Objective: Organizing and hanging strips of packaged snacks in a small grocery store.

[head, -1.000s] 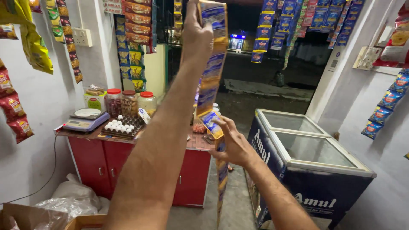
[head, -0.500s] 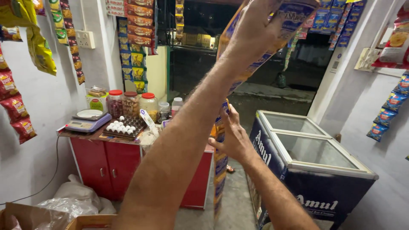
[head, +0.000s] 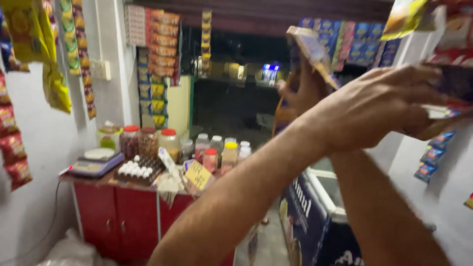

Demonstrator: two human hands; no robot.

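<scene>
A long strip of small snack packets (head: 311,45), blue and orange, hangs in front of me in a shop doorway. My right hand (head: 304,91) is raised and grips this strip from behind, just under its top packets. My left arm crosses in front of the right arm. My left hand (head: 389,106) is closed on a blurred dark and red part of a packet strip (head: 451,86) at the far right. The strip's lower part (head: 282,116) drops behind my arms and is mostly hidden.
A red counter (head: 123,216) at the left carries lidded jars (head: 168,140), an egg tray (head: 137,170) and a weighing scale (head: 96,162). A blue chest freezer (head: 315,207) stands under my arms. More packet strips (head: 155,59) hang on walls and door frame.
Both hands have gone up and to the right with the strip. My right hand rose from waist height to head height. My left hand swung across to the far right. The view turned left.
</scene>
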